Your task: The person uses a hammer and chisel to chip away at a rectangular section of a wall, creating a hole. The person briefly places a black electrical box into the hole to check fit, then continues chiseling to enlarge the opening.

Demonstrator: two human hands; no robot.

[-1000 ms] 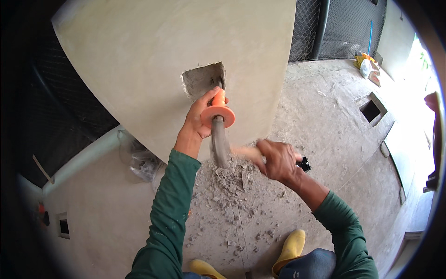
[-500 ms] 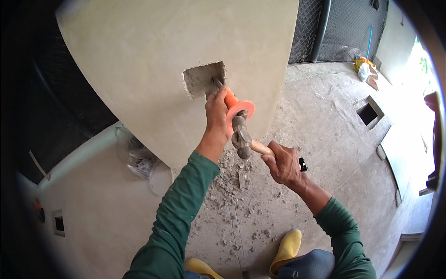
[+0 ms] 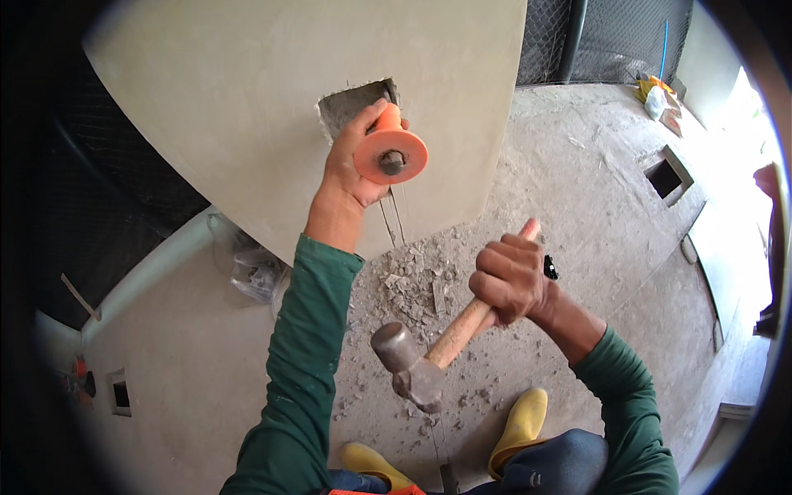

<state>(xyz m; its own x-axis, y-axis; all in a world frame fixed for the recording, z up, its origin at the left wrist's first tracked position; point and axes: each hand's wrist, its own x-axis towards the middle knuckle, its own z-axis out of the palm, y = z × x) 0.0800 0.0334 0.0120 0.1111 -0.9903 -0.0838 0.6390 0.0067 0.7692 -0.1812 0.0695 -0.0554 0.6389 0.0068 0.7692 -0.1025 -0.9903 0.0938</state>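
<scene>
My left hand (image 3: 350, 165) is closed around the orange grip of a chisel (image 3: 393, 153), whose round hand guard and steel striking end face me. The chisel's tip is hidden behind the guard and hand, at a rough rectangular recess (image 3: 346, 106) cut into a pale plastered wall (image 3: 247, 99). Lower and to the right, my right hand (image 3: 510, 279) grips the wooden handle of a hammer (image 3: 410, 367). Its steel head hangs down to the left, well apart from the chisel, over the rubble.
Broken mortar rubble (image 3: 417, 285) covers the floor below the wall, near my yellow boots (image 3: 521, 421). Square floor openings lie at right (image 3: 667, 179) and far left (image 3: 120, 393). A clear plastic bag (image 3: 254, 276) sits by the wall's base. Black mesh (image 3: 627, 41) hangs behind.
The hammer has swung away from the chisel's end, down toward me. My left hand and the chisel have shifted up and left, and the guard now faces me more squarely.
</scene>
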